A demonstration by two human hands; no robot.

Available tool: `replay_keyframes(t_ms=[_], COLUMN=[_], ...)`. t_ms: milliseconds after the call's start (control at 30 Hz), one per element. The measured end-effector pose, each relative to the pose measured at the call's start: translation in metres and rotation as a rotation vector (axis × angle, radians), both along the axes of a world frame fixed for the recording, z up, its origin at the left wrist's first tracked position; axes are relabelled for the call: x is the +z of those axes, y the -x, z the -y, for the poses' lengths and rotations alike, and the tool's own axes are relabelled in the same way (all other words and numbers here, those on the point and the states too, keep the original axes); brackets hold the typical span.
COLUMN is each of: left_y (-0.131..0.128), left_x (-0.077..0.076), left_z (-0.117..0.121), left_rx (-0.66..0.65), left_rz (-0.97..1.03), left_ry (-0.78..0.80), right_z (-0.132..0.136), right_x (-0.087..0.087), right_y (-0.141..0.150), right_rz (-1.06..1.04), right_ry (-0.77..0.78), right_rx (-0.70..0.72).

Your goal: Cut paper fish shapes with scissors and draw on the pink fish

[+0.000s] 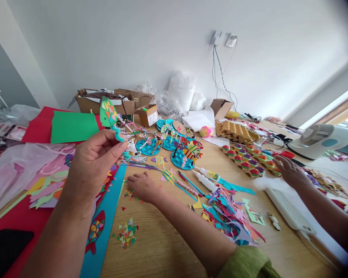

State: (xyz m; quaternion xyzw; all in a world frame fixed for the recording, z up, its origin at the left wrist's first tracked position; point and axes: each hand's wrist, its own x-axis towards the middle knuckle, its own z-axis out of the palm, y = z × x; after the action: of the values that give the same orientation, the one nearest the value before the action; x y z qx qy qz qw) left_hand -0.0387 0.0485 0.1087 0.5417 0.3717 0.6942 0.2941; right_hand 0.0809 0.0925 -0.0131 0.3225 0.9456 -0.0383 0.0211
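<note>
Green paper fish on a fuzzy turquoise stem, left of centre, is pinched in the left hand; the right hand lies loosely spread by paper triangles. Upper left, a cardboard box holds white sheets.

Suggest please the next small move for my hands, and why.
Perhaps bring the right hand up to steady the curly teal stem: the left hand pinches it alone below the green paper fish, while the right lies on the table.
</note>
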Motion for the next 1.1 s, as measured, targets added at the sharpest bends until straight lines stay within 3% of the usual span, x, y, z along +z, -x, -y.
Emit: replay_keyframes(t_ms=[367, 667, 900, 1100], left_y=[0.001, 0.000, 0.000, -0.003], left_x=[0.002, 0.002, 0.001, -0.002], left_z=[0.001, 0.002, 0.000, 0.000], left_rx=[-0.004, 0.021, -0.003, -0.026], left_rz=[-0.005, 0.000, 0.031, 0.009], left_ry=[-0.007, 0.002, -0.006, -0.012], right_z=[0.005, -0.006, -0.022, -0.002], right_x=[0.004, 0.009, 0.023, 0.014], right_y=[-0.010, -0.021, -0.073, -0.083], right_rz=[0.005, -0.014, -0.054, -0.020], right_ry=[0.012, 0.060, 0.076, 0.185], right_rx=[0.022, -0.034, -0.303, -0.332])
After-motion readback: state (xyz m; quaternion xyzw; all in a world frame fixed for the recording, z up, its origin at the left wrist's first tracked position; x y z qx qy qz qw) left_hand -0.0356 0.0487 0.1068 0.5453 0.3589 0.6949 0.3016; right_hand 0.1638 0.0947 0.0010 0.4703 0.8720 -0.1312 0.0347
